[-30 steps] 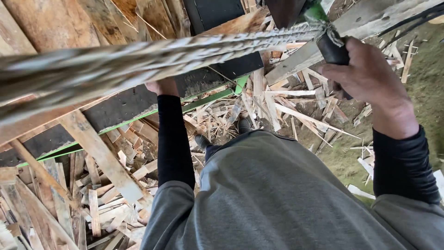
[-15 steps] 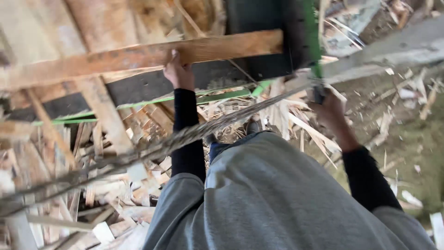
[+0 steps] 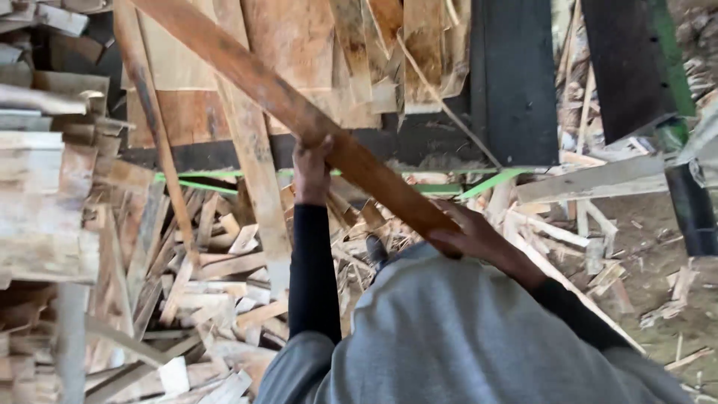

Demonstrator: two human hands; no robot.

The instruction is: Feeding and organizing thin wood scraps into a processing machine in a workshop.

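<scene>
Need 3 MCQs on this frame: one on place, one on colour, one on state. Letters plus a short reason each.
1. Where does the left hand grip the long plank?
A. farther up than the right hand
B. at the near end
C. not on it

2. Colour of the sleeves?
A. white
B. black
C. red

3. How does the plank lie?
A. flat on the ground
B. standing upright
C. held slanted by both hands

Key: 1 A, the right hand holds the near end, the left grips higher. 2 B, both forearms are in black. 3 C, it runs diagonally, raised above the wood scraps.
</scene>
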